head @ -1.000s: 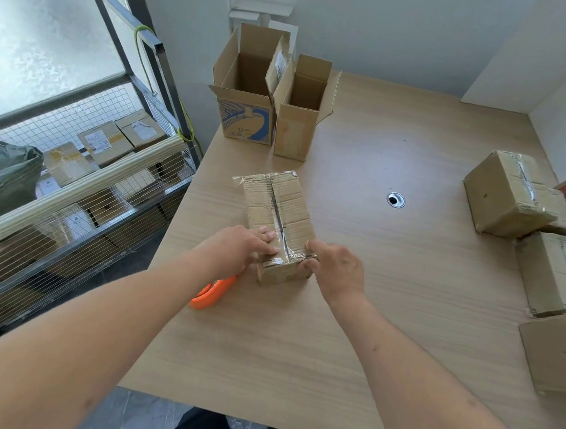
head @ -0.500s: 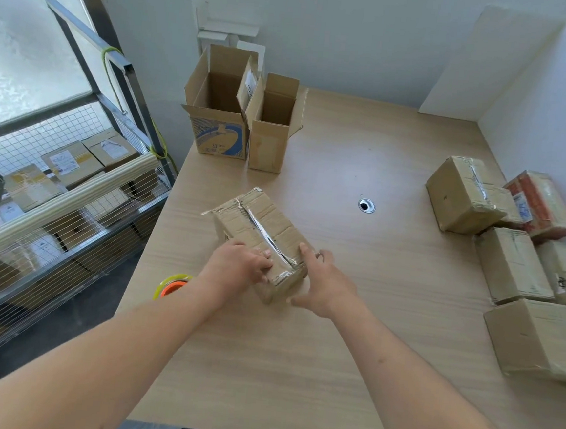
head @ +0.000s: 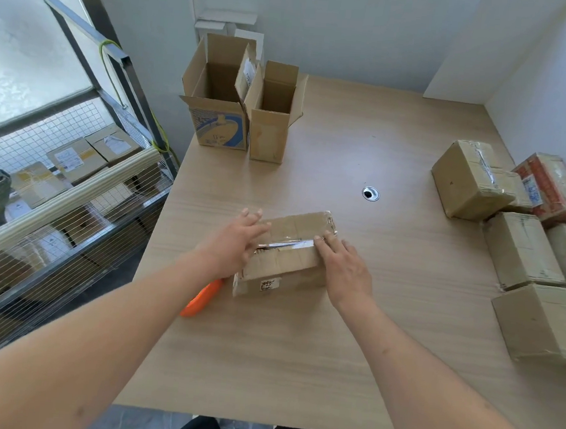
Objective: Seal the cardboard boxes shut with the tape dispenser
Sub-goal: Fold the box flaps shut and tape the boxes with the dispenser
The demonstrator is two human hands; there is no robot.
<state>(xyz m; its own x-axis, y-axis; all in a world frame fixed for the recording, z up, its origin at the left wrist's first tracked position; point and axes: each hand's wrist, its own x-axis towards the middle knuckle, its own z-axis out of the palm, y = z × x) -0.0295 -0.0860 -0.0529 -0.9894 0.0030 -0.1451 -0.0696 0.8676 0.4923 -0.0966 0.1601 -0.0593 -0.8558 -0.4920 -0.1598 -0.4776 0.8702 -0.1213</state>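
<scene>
A taped cardboard box (head: 288,252) is set near the middle of the wooden table (head: 297,345), long axis running left-right, taped seam along it on top. The left end is covered by the left hand (head: 234,244), fingers straight and spread. The right end is touched by the right hand (head: 345,267), fingers extended flat. An orange tape dispenser (head: 200,297) is partly hidden under the left forearm, just beside the box.

**Taped box turned crosswise**

The taped box (head: 286,254) has been rotated from lengthwise to crosswise, its taped seam now running left to right. The left hand (head: 234,244) and right hand (head: 343,267) have been shifted to its opposite ends, fingers straightened.
</scene>
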